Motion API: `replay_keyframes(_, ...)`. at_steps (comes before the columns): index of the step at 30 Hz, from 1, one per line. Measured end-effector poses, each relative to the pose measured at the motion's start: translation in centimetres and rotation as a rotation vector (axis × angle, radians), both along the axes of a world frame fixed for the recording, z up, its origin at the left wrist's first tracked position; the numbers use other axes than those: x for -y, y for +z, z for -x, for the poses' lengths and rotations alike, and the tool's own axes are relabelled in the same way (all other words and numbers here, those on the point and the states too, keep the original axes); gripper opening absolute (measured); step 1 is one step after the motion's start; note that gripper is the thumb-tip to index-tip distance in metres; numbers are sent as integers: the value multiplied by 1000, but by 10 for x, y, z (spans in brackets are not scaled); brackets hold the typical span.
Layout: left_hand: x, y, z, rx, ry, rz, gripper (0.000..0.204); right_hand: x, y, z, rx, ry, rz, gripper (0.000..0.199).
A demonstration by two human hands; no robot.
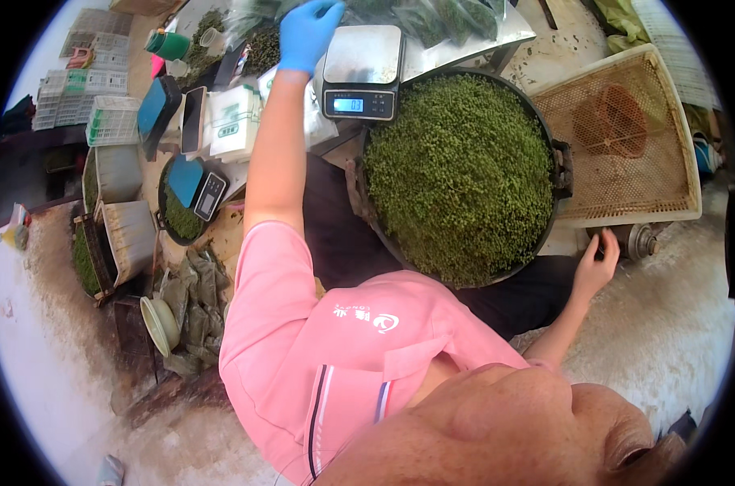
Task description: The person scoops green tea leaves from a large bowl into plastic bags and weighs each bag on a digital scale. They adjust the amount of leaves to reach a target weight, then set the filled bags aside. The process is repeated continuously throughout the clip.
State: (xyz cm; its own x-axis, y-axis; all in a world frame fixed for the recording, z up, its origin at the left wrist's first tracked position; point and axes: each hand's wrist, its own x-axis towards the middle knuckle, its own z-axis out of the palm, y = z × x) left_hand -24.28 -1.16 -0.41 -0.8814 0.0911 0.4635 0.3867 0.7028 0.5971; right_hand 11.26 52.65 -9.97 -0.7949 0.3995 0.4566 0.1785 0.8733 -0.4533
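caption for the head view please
Blue-gloved left hand beside a digital scale, basin of green plant matter nearby.

At the top centre of the frame, a scale (363, 55) stands at the edge of the table (509, 32), the left hand (309, 36) just left of its pan and bags (456, 20) behind and to its right. Below the scale, a tub (562, 166) heaped with buds (456, 178) takes the centre, a crate (663, 162) beside it at the right. The right hand (601, 263) is below the crate, next to a metal cylinder (635, 240). Left of the left forearm lie packets (234, 121); below them, a second scale (211, 196) overlaps a smaller tub (163, 220). Lower left, a bowl (160, 326) sits beside crumpled sheeting (197, 304).
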Motion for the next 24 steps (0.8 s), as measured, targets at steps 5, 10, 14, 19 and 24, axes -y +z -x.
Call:
replay_keyframes(5,-78,1,80,223,243,143,52,37,-25,-43,206,-130,-207,12)
replay_keyframes(10,-63,-66,167,140,416,242,52,40,-20,-34,161,-186,-87,9)
replay_keyframes(14,-14,-60,190,376,311,-113,39,39,-20,-34,175,-200,-101,9)
replay_keyframes(19,-6,-28,106,105,-31,-842,14,54,-17,-16,15,-127,111,9)
replay_keyframes(24,19,-17,14,-108,201,-794,11,192,78,93,-107,409,322,15)
